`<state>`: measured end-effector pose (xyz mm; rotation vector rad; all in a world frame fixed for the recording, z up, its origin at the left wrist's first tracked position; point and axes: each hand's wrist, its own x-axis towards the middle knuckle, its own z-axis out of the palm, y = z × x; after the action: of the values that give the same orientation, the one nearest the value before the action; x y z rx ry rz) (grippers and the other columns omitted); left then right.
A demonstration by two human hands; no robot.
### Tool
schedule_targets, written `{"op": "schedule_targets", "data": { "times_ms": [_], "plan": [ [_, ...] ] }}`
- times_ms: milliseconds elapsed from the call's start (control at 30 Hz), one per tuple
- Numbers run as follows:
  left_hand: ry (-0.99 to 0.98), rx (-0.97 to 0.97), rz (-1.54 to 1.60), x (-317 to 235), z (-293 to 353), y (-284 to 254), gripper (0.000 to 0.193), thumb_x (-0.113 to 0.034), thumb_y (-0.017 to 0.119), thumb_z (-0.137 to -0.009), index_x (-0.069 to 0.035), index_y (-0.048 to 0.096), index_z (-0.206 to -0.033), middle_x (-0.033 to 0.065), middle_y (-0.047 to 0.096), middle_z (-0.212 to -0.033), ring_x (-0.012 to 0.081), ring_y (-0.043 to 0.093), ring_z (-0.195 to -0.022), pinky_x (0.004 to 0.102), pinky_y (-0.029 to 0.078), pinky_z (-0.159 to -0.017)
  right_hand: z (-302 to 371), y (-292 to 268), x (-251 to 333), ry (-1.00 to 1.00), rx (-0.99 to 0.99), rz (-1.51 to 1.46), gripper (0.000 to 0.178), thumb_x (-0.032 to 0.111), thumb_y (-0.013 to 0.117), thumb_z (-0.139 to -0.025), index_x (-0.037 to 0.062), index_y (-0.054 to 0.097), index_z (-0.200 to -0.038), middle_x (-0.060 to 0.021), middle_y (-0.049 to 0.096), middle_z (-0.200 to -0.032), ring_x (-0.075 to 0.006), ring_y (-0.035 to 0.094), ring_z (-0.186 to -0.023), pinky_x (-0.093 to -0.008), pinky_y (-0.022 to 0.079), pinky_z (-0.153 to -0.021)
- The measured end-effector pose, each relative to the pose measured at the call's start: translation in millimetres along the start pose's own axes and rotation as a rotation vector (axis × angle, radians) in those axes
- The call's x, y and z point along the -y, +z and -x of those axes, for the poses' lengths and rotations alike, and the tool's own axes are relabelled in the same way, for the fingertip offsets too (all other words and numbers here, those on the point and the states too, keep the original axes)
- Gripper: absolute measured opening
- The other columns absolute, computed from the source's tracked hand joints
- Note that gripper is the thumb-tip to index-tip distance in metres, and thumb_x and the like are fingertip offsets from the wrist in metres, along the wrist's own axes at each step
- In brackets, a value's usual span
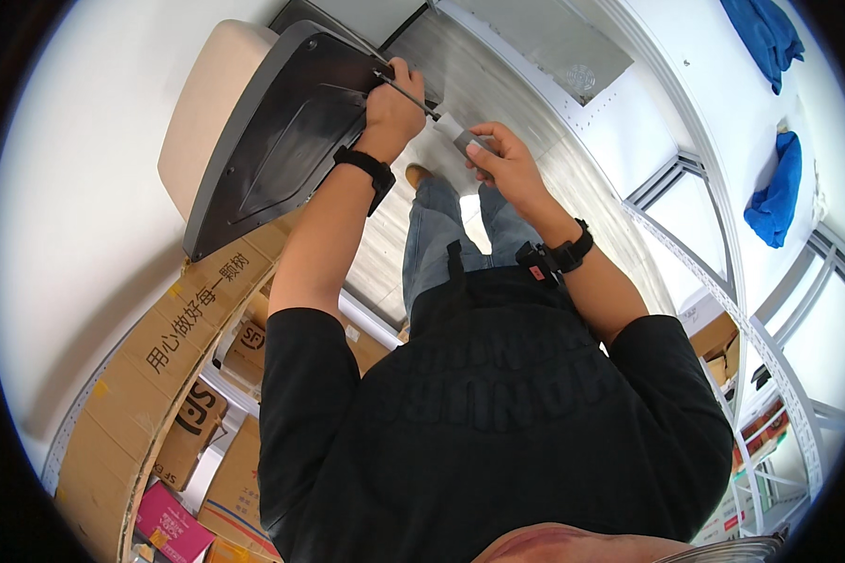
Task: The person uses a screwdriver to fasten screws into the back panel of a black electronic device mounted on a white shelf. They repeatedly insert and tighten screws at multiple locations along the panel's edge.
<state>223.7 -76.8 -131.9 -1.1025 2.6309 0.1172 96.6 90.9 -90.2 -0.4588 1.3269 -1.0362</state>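
Note:
A dark panel with a beige, rounded body behind it stands tilted at the upper left; it looks like a seat or backrest. My right hand is closed around the grey handle of a screwdriver. Its long thin shaft runs up and left across my left hand, and the tip meets the panel's surface near the upper edge. My left hand lies against the panel beside the shaft, fingers curled. What those fingers hold is hidden. Each wrist wears a black band.
Below the panel, flattened cardboard covers a shelf, with several boxes under it, one of them pink. White metal shelving curves along the right. Blue cloths hang there. The floor is grey wood-look.

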Motion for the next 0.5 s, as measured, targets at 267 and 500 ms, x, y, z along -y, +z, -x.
{"op": "schedule_targets", "data": {
  "times_ms": [267,500],
  "plan": [
    [0.011,0.033,-0.021,-0.1,0.7,-4.5,0.035,-0.012,0.06,-0.075,0.003,0.049,-0.104,0.0246,0.037,-0.121,0.0335,0.064,-0.064,0.036,0.055,-0.058,-4.2,14.3,-2.0,-0.049,-0.02,0.006,0.031,0.021,0.059,-0.089,0.0082,0.05,-0.116,-0.0031,0.059,-0.084,-0.0078,0.052,-0.068,-0.0216,0.04,-0.056],
    [0.005,0.066,-0.021,-0.2,-1.9,-7.1,0.043,-0.02,0.069,-0.068,0.001,0.051,-0.101,0.0238,0.037,-0.12,0.0332,0.065,-0.066,0.0365,0.055,-0.058,-8.0,25.4,-12.8,-0.281,-0.213,0.325,0.038,0.016,0.065,-0.084,0.0054,0.047,-0.116,-0.0071,0.057,-0.09,-0.0103,0.053,-0.07,-0.0237,0.043,-0.054]
  ]
}}
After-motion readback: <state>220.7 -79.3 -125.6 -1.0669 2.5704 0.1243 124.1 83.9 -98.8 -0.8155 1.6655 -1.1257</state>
